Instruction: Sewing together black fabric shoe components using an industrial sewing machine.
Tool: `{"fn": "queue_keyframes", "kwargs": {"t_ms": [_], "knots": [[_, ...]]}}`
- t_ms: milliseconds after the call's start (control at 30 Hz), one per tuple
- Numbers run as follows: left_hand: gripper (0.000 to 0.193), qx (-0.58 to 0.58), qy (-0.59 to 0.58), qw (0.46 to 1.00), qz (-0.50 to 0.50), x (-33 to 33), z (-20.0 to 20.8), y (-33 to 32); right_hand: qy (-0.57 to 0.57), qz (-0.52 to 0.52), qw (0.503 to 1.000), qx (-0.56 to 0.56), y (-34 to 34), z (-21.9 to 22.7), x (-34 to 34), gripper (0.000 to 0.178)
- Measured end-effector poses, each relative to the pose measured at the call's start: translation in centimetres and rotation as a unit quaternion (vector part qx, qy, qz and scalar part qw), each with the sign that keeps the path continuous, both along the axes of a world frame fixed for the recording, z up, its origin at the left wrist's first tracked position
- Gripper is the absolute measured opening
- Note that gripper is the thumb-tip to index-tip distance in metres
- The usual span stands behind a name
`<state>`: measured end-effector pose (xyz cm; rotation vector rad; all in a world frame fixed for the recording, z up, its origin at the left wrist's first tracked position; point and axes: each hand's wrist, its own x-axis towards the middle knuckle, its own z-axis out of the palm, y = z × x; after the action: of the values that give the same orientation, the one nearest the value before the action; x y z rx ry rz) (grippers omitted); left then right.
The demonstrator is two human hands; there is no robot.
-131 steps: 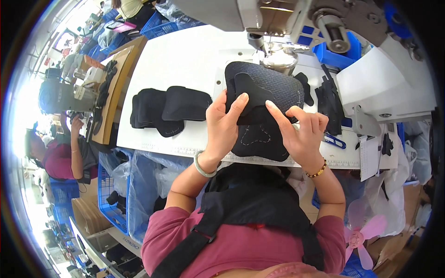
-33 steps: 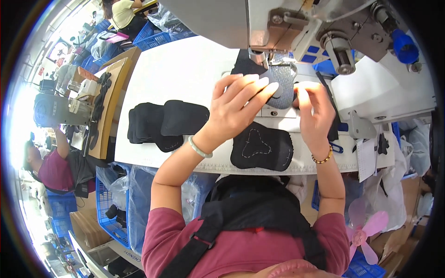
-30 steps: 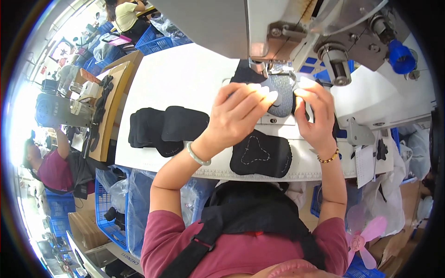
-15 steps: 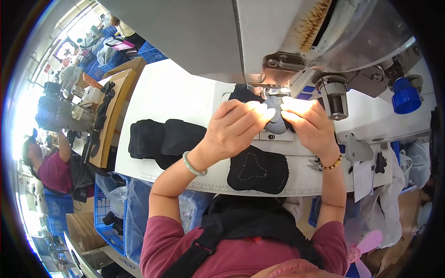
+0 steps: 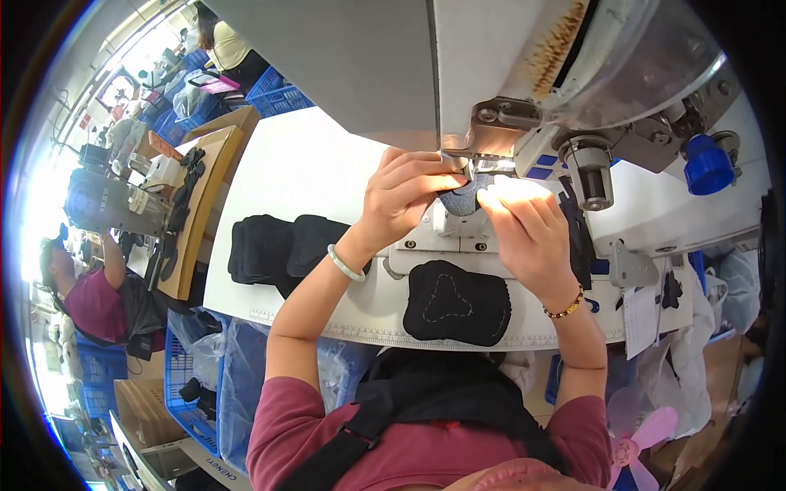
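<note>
Your left hand (image 5: 409, 196) is holding the dark grey textured piece (image 5: 463, 199) by its left side, fingers bunched and narrow. Your right hand (image 5: 528, 233) is resting its fingertips against the piece's right side, fingers close together; glare is washing out the tips, so you cannot tell whether they are pinching or only pressing. The piece is lying directly under the working end of the sewing machine (image 5: 483, 69), above the white table (image 5: 336, 172). A black pad (image 5: 458, 304) with a white dashed outline is lying flat between your forearms, near the ruler strip (image 5: 385, 333) along the table's front edge. Black pieces (image 5: 266, 250) are overlapping in a pile beyond your left forearm. A pale bangle (image 5: 346, 263) is circling your left wrist; a beaded bracelet (image 5: 565, 304) is circling your right. At far left, a co-worker (image 5: 94, 295) is sitting by another machine (image 5: 110, 200).
</note>
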<state>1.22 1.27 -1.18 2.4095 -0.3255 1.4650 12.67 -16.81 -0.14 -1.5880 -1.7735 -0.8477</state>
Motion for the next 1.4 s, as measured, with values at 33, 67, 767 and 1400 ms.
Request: {"fn": "queue_keyframes", "kwargs": {"t_ms": [33,67,767,1400], "knots": [[0.029,-0.015,-0.016,1.0,-0.003,0.2,-0.2,0.2,0.018,-0.001,1.0,0.006,0.2,-0.2,0.1,0.022],[0.03,-0.032,-0.03,0.999,-0.008,0.5,-0.5,0.2,0.037,-0.005,0.999,0.012,0.2,-0.3,0.2,0.023],[0.029,0.194,0.004,0.97,0.145,-1.2,1.0,-2.8,0.092,0.03,0.994,0.045,0.4,-1.3,0.7,0.028],[0.029,0.207,0.087,0.95,0.217,-2.1,1.7,-4.3,0.086,-0.049,0.994,0.046,0.5,-0.6,-0.2,0.023]]}}
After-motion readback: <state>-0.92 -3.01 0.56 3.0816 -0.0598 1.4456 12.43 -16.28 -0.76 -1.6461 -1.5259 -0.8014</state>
